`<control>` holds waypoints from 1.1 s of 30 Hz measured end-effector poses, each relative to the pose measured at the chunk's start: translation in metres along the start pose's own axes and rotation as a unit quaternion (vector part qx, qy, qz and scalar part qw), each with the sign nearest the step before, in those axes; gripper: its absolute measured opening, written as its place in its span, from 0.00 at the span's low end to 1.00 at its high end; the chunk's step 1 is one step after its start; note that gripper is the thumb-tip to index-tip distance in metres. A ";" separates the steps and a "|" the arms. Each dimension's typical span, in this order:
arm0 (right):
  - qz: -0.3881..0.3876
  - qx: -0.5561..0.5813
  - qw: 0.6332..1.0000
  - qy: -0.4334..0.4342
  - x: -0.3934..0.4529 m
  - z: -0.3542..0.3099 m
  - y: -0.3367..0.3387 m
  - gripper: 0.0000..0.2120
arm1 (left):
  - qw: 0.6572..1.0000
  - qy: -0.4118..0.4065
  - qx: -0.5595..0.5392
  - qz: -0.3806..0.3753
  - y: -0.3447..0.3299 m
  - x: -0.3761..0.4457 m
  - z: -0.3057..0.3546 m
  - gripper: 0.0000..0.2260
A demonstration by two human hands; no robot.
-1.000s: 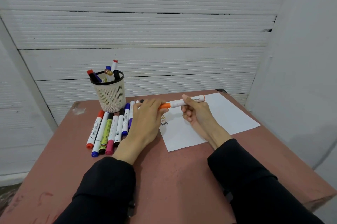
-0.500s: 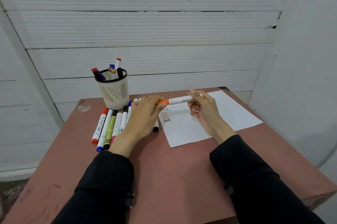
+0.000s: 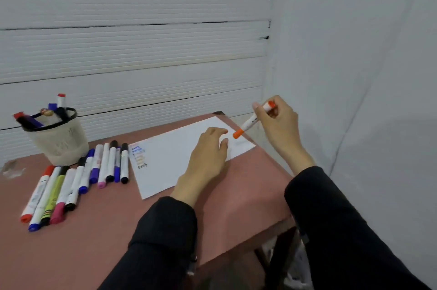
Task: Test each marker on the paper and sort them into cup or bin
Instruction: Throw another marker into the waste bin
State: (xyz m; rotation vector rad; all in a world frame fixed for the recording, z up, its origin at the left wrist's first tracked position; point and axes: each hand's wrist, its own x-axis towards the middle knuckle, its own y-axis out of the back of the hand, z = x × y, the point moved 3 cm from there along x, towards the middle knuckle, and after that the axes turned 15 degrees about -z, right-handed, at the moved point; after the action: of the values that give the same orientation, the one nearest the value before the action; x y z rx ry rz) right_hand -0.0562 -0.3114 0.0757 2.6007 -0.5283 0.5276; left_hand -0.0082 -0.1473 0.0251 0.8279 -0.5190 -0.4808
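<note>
While gripped by right hand (image 3: 279, 124), slim orange-capped marker (image 3: 250, 122), flat paper (image 3: 179, 157)

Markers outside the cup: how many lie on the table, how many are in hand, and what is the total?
Markers lying on the table: 11
Orange marker in the right hand: 1
Total: 12

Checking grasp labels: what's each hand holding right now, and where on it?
Right hand grips the orange marker round its upper barrel, capped tip pointing down-left, past the table's far right edge. Left hand holds nothing; it is over the paper.
</note>
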 end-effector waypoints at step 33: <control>-0.140 -0.161 0.878 -0.428 -0.161 0.301 0.062 0.13 | 0.960 0.027 0.231 -0.158 -0.145 0.060 0.089 0.15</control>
State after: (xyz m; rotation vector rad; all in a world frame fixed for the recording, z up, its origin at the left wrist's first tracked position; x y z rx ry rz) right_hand -0.1387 -0.4633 -0.2258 2.3987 -0.4268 -0.7897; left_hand -0.0441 -0.3172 -0.0240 1.3822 -0.4552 -0.6386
